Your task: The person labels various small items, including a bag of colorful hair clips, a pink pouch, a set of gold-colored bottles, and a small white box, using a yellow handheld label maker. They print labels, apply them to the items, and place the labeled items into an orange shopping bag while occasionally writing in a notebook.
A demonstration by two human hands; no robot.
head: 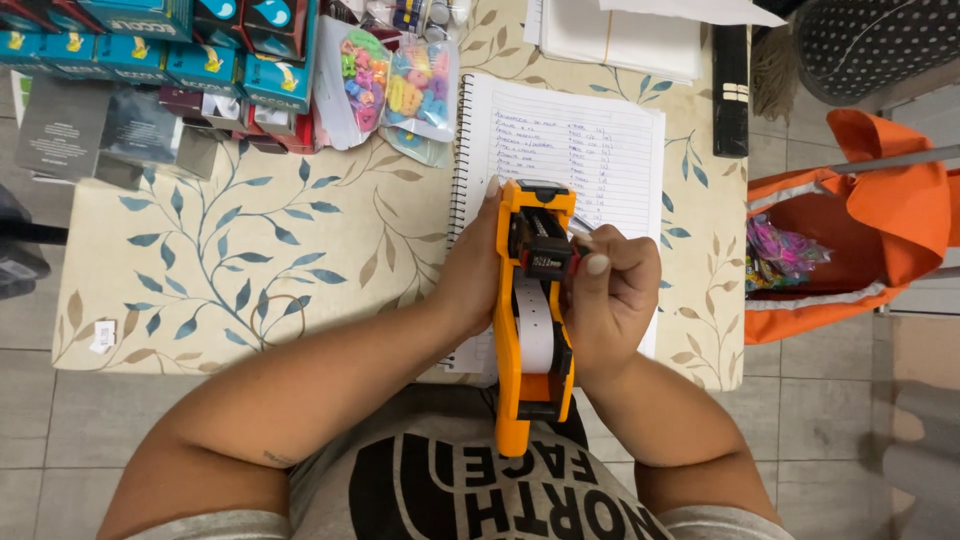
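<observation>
Head view is looking straight down at a person holding an orange price-label gun [533, 320] over the near edge of a table covered with a leaf-patterned cloth [250, 270]. The left hand [470, 275] is gripping the gun's side, fingers wrapping behind the body, one fingertip showing at the top corner. The right hand [610, 295] is closing around the opposite side, its thumb pressing near the black print head [540, 250]; something small and pale is possibly pinched in its fingers, though the view is too tight to tell. A white label strip [535, 325] is running down the gun's middle.

Beneath the gun, a spiral notebook [580, 150] is lying open on the cloth, its page filled with handwritten lines. Beyond it, clear bags of colourful small items [400, 85] are sitting beside stacked teal boxes [150, 45] and dark boxes [100, 135]. A stack of white paper [620, 35] is resting at the far edge, with a black flat bar [730, 90] lying just beside it. To the right of the table, an orange bag [860, 230] is hanging open, showing more colourful pieces inside. A small white tag [103, 335] is lying near the cloth's left edge.
</observation>
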